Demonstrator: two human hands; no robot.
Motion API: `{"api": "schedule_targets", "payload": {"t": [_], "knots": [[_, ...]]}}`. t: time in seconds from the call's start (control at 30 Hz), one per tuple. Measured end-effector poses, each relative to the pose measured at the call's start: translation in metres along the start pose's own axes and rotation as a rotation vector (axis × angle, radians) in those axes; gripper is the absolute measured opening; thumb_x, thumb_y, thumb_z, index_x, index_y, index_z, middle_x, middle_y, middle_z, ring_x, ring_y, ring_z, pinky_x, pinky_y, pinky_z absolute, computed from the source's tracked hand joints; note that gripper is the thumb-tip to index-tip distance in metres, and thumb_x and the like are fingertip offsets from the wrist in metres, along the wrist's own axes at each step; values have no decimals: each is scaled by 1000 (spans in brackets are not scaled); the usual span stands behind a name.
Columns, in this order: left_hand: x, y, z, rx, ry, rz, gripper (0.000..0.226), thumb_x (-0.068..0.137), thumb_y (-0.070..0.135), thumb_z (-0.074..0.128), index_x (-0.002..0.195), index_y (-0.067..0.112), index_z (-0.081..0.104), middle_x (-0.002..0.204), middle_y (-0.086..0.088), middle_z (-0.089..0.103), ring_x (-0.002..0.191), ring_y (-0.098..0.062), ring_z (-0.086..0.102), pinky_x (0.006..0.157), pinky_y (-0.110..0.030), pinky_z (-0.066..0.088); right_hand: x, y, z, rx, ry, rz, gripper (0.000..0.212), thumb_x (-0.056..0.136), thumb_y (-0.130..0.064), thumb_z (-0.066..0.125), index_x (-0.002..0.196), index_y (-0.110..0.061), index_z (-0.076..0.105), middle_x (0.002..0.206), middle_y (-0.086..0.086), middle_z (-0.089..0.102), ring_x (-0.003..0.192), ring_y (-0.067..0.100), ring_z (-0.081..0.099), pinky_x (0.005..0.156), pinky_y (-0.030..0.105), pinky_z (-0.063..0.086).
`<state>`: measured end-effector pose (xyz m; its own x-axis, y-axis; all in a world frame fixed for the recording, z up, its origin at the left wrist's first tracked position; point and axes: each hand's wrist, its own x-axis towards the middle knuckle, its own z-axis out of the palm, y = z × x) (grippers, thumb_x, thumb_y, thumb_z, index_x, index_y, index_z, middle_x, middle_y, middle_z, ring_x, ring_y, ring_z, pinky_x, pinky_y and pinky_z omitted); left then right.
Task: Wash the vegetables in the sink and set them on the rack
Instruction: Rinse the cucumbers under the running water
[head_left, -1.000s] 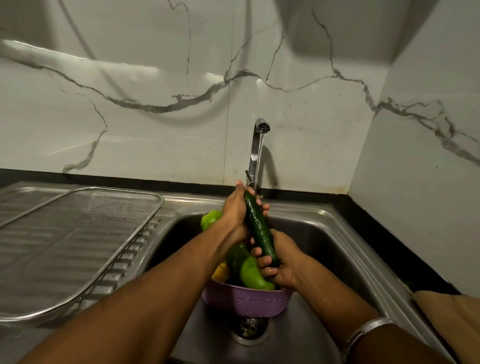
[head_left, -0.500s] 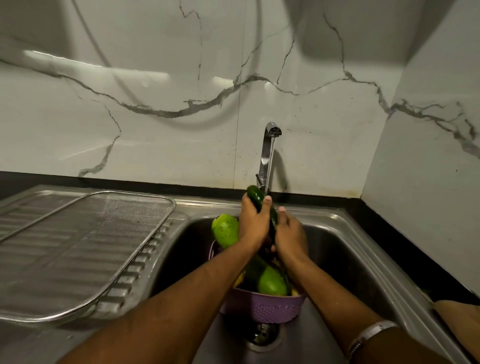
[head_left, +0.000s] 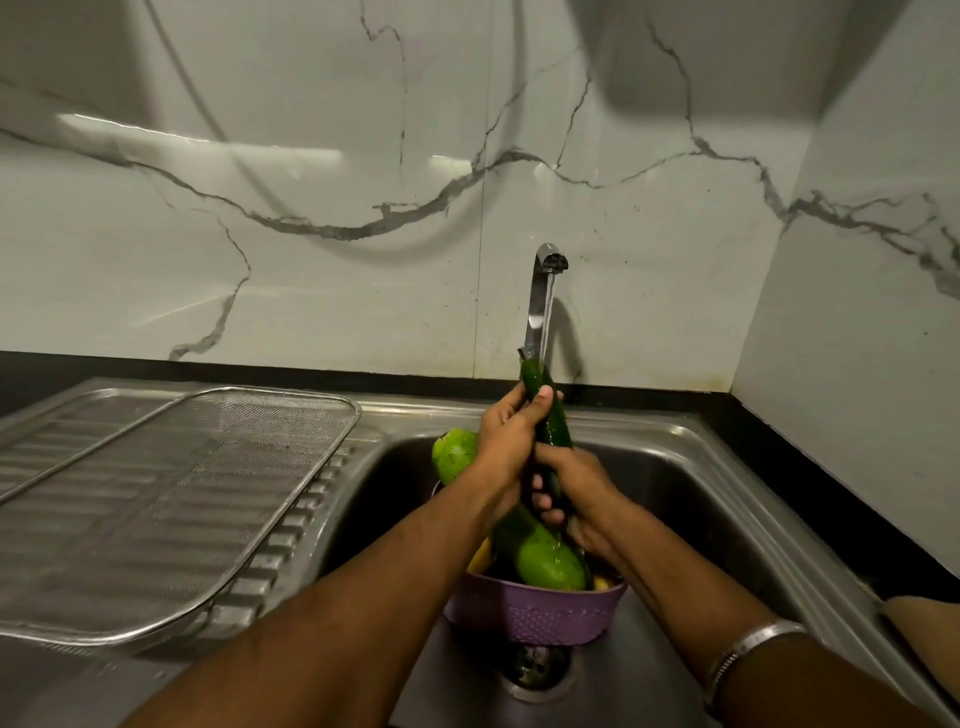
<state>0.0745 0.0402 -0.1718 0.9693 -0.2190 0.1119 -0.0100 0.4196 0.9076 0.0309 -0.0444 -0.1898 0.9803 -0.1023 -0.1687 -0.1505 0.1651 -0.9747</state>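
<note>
- Head view: long dark-green cucumber (head_left: 555, 426) held nearly upright over the stainless-steel sink basin (head_left: 691, 499), its top end right under the stream from the chrome tap (head_left: 543, 301).
- Left hand (head_left: 506, 441) wraps the upper part, fingers curled tight round it, thumb pressed on the skin near the tip.
- Right hand (head_left: 574, 486) grips the lower part, fingers (head_left: 543, 501) closed round the shaft; silver bangle (head_left: 748, 654) on that wrist.
- Below: purple perforated plastic colander (head_left: 535, 613) in the basin, above the drain, holding a pale-green gourd-like vegetable (head_left: 550, 561), glistening wet, and something yellow, mostly hidden. Another light-green vegetable (head_left: 454, 454) sticks up behind the left wrist.
- Flat wire-mesh drying rack (head_left: 171, 499) lies on the ribbed steel drainboard, left of the basin; nothing on it.
- Handling, my read: cucumber is stiff, fairly light, skin slick under running water. Best held round the middle with a full wrap, not a fingertip pinch; ends taper and would squirt free. Should take rubbing without bruising.
</note>
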Motion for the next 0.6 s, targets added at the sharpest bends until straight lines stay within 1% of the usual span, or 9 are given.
{"api": "schedule_targets", "payload": {"t": [0.07, 0.13, 0.2, 0.27, 0.33, 0.4, 0.5, 0.53, 0.6], "knots": [[-2, 5, -2, -85, -75, -73, 30, 99, 24, 60, 124, 10, 67, 120, -5, 72, 99, -17, 67, 87, -31, 55, -5, -5, -6, 226, -236, 184, 21, 90, -13, 56, 69, -12, 55, 56, 0, 44, 36, 7, 35, 29, 16, 19], [-2, 10, -8, -144, -128, -107, 33, 99, 21, 59, 126, 4, 64, 124, -10, 70, 109, -19, 67, 88, -31, 57, -7, -6, -12, 255, -354, 239, 20, 87, -10, 59, 68, -12, 55, 58, -1, 43, 38, 5, 35, 30, 15, 18], [-1, 10, -14, -132, -107, -110, 33, 96, 14, 63, 127, 3, 61, 123, -14, 70, 108, -22, 69, 82, -33, 60, -3, 0, -15, -16, -241, 157, 14, 86, -7, 66, 76, -12, 58, 60, 0, 49, 41, 8, 40, 33, 18, 24], [-1, 7, -15, -17, 13, -105, 35, 89, 9, 72, 122, 6, 60, 120, -16, 70, 103, -25, 71, 84, -39, 61, 3, 9, -17, -462, 77, 7, 11, 83, -12, 73, 88, -14, 64, 66, 0, 63, 50, 13, 55, 44, 25, 41], [0, -1, -13, 136, 136, -77, 39, 84, 11, 79, 116, 12, 57, 117, -15, 69, 102, -27, 70, 84, -44, 61, 8, 19, -19, -740, 340, -124, 26, 79, -23, 78, 101, -19, 66, 86, 2, 71, 78, 21, 69, 67, 32, 55], [1, -6, -7, 203, 183, -28, 41, 83, 15, 81, 113, 15, 54, 112, -12, 68, 99, -26, 69, 81, -44, 62, 9, 23, -19, -895, 474, -241, 35, 79, -34, 78, 108, -22, 65, 99, 5, 71, 95, 28, 69, 78, 35, 56], [5, -5, -3, 218, 142, -20, 39, 88, 18, 76, 121, 14, 56, 118, -12, 68, 105, -26, 68, 89, -46, 59, 5, 16, -15, -967, 513, -304, 29, 77, -37, 77, 100, -23, 66, 93, 3, 72, 90, 28, 69, 71, 32, 51], [7, -3, -6, 203, 99, -36, 39, 90, 17, 74, 124, 11, 57, 120, -14, 68, 106, -26, 68, 88, -43, 59, 4, 12, -13, -918, 470, -287, 25, 74, -35, 78, 93, -22, 68, 86, 2, 72, 82, 26, 70, 68, 33, 54], [7, 3, -16, 166, 5, -87, 34, 93, 13, 69, 125, 6, 59, 120, -17, 69, 102, -24, 69, 77, -34, 61, 1, 8, -11, -726, 307, -225, 13, 72, -23, 76, 80, -16, 68, 69, 4, 70, 59, 22, 66, 56, 35, 55]]}}
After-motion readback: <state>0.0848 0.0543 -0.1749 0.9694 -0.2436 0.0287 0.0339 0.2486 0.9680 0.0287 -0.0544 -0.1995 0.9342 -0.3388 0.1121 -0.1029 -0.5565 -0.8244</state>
